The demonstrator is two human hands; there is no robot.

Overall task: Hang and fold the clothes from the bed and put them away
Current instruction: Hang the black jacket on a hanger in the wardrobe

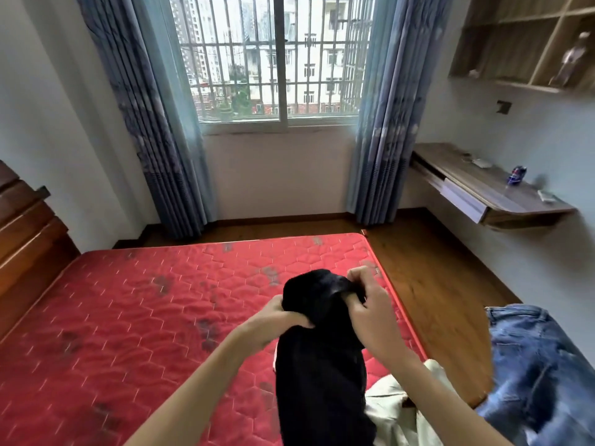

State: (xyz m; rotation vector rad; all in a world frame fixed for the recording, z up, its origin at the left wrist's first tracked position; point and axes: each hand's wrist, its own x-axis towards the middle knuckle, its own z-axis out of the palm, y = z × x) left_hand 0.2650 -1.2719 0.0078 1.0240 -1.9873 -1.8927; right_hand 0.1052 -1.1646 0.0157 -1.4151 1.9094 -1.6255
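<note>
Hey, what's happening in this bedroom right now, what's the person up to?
A person is sorting laundry at a bare red mattress. Both hands grip the top of a black garment held up over the bed: the left hand at its near edge, the right hand pinching the far side. A white garment and blue jeans lie at the right, not yet put away.

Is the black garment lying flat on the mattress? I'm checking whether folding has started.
No: both the left hand and right hand hold the black garment up above the red mattress.
</note>
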